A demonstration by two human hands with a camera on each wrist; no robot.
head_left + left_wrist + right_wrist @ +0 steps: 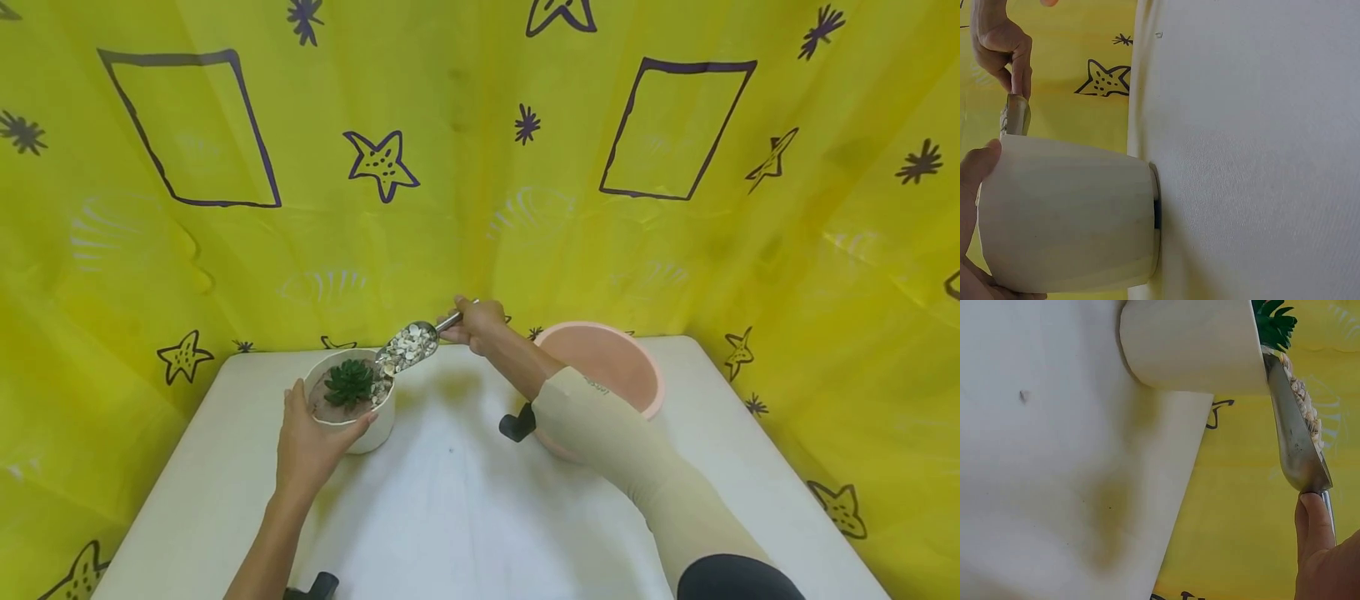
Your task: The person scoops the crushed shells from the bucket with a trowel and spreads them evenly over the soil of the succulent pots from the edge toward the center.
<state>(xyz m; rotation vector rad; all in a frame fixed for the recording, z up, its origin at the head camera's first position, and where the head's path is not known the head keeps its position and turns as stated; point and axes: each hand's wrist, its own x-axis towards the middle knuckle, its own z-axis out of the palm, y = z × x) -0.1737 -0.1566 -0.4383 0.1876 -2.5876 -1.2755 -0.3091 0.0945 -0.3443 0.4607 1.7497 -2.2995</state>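
Observation:
A white flower pot [372, 427] stands on the table at left, holding a green succulent [349, 383] in greyish soil. Pale pebbles [381, 390] lie on the soil along its right side. My left hand [315, 437] grips the pot, thumb at the near rim and fingers along the left side. With my right hand [480, 323] I hold a metal scoop [1294, 440] by its handle. Its bowl is heaped with pale shells or pebbles [409, 347], and its tip lies right at the pot's right rim, tilted down toward the soil.
Behind my right forearm stands a pink basin [651, 367], partly covered by the sleeve [600, 425]. The white table [450, 533] ends at a yellow curtain [450, 233] with drawn stars and shells, which also hangs along both sides.

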